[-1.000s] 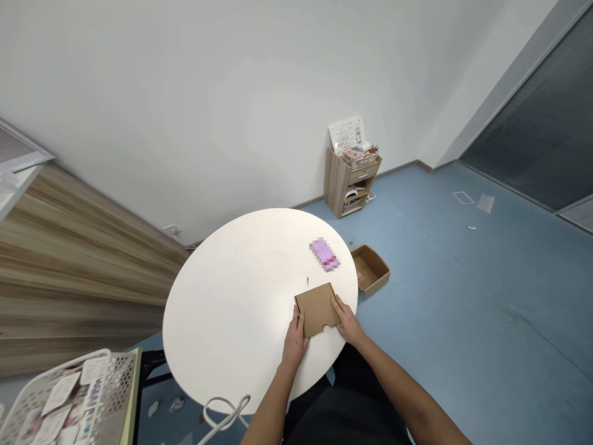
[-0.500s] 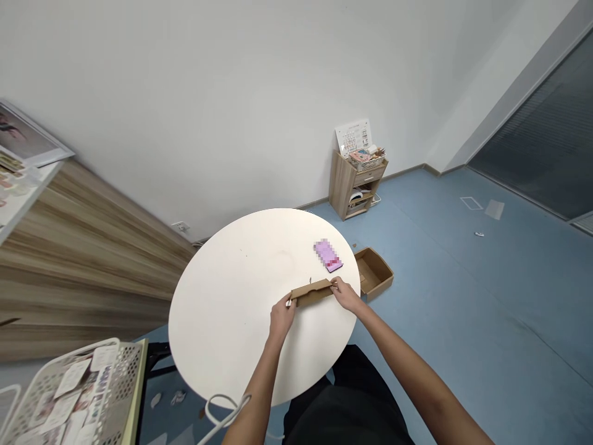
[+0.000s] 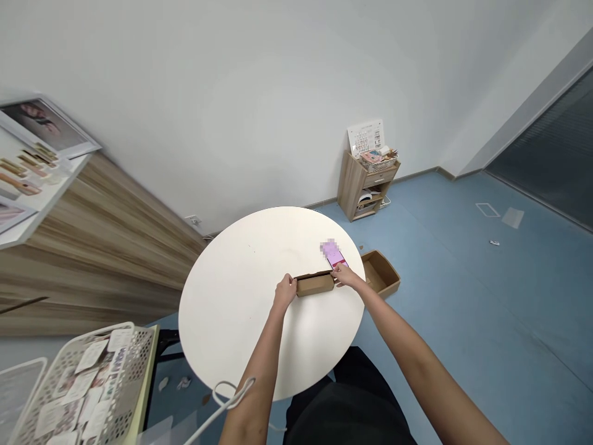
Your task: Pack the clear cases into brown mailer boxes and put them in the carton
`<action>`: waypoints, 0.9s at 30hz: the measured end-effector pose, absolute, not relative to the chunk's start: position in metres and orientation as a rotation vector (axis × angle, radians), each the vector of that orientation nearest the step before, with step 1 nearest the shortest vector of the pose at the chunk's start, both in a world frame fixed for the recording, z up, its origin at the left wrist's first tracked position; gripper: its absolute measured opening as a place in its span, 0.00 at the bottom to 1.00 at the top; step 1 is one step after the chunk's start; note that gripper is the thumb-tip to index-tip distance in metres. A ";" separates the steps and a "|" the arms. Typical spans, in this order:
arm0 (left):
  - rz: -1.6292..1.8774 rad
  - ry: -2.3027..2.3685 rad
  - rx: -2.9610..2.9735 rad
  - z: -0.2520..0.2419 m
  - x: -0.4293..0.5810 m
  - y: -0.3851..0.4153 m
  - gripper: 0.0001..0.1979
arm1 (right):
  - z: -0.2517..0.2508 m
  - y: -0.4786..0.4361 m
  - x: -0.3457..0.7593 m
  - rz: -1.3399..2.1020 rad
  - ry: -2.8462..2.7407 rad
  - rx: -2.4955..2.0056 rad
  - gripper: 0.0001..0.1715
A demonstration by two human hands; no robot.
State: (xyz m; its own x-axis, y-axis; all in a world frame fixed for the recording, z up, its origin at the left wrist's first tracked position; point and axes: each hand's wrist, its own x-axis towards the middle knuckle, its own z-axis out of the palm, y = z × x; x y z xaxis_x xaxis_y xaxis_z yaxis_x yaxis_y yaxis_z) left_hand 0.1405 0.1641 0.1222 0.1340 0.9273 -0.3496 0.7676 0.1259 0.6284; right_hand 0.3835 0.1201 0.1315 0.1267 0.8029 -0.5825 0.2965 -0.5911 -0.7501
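Your left hand (image 3: 284,293) and right hand (image 3: 346,276) grip the ends of the corrugated kraft box (image 3: 315,285), fingers curled closed on the card, box edge-on between them. It sits on the smooth round white tabletop (image 3: 231,334). Pixelated pink flat item (image 3: 330,250) lies against your right hand; table rim just past it. Open cardboard tray (image 3: 380,273) on blue floor (image 3: 463,296) beyond.

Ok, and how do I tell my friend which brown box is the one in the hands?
Find the round white table. Over its right side, the left hand and right hand grip the two ends of a narrow brown cardboard box. The other cardboard box sits open down on the blue floor, so yours is the one held between the hands.
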 end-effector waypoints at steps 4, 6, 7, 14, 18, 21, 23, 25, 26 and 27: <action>0.261 1.625 1.660 0.121 0.138 0.174 0.04 | 0.133 0.128 0.389 1.553 -1.076 -1.942 0.10; 0.259 1.601 1.662 0.121 0.136 0.174 0.03 | 0.130 0.130 0.391 1.579 -1.098 -1.931 0.10; 0.260 1.587 1.664 0.121 0.135 0.174 0.02 | 0.129 0.131 0.391 1.577 -1.113 -1.926 0.11; 0.280 1.499 1.679 0.123 0.126 0.168 0.02 | 0.121 0.124 0.391 1.496 -1.169 -1.932 0.16; 0.330 1.422 1.663 0.120 0.121 0.160 0.17 | 0.113 0.110 0.387 1.435 -1.297 -1.838 0.35; 0.385 1.314 1.782 0.112 0.121 0.146 0.32 | 0.103 0.095 0.377 1.276 -1.552 -1.765 0.46; 0.355 1.314 1.943 0.105 0.123 0.134 0.36 | 0.097 0.083 0.368 1.182 -1.658 -1.822 0.48; 0.308 1.345 2.081 0.098 0.127 0.123 0.38 | 0.093 0.073 0.358 1.096 -1.708 -1.890 0.50; 0.303 1.352 2.134 0.094 0.128 0.118 0.39 | 0.092 0.069 0.354 1.050 -1.723 -1.909 0.50; 0.313 1.349 2.180 0.090 0.129 0.115 0.40 | 0.092 0.066 0.350 1.002 -1.735 -1.921 0.50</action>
